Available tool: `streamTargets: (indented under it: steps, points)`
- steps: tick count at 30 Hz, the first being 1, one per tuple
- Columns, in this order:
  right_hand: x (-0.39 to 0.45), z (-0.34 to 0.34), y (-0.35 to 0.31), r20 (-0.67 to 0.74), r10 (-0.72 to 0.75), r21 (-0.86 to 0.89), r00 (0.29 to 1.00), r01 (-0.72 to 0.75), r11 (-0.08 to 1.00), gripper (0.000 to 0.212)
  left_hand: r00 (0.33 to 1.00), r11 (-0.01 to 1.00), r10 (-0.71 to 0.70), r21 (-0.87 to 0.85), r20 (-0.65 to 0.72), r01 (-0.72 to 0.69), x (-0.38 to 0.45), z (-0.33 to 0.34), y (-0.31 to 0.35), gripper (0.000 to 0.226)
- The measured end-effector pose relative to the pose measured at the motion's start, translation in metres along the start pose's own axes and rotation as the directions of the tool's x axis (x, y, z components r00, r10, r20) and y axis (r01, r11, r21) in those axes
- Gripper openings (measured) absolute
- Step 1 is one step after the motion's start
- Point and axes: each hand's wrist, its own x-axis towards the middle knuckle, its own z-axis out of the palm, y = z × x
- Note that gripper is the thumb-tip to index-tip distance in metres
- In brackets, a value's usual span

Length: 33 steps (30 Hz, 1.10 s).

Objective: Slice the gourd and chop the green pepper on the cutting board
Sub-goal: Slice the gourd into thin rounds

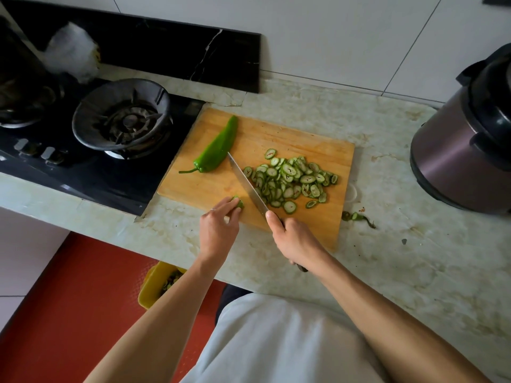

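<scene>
A wooden cutting board (304, 139) lies on the marble counter. A whole green pepper (218, 150) rests at its left, stem toward me. A pile of several thin gourd slices (293, 181) covers the board's right half. My left hand (218, 230) pinches a small gourd end piece (238, 203) at the board's near edge. My right hand (293, 239) grips the handle of a knife (246, 183); the blade runs diagonally between the end piece and the slices, tip close to the pepper.
A black gas stove (121, 120) sits left of the board. A purple pressure cooker (464, 150) stands at the right. Gourd scraps (356, 217) lie on the counter right of the board. A yellow bin (157, 286) with trimmings stands on the red floor below.
</scene>
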Motion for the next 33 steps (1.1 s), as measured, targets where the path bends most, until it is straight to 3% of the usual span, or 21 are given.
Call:
streamTargets:
  steps: [6, 15, 33]
  points:
    - [-0.009, -0.004, -0.005, -0.006, -0.083, 0.086, 0.997, 0.084, 0.993, 0.069, 1.000, 1.000, -0.004, -0.006, 0.007, 0.004, -0.001, 0.000, -0.001, 0.025]
    - [-0.013, 0.002, -0.001, 0.050, -0.125, 0.018, 0.991, 0.124, 0.992, 0.060, 1.000, 0.999, 0.008, -0.047, -0.030, -0.010, 0.000, -0.001, -0.003, 0.026]
    - [-0.002, 0.005, -0.008, 0.066, -0.085, -0.068, 0.994, 0.090, 0.994, 0.063, 1.000, 0.999, -0.003, -0.044, -0.012, 0.003, 0.001, 0.008, -0.010, 0.019]
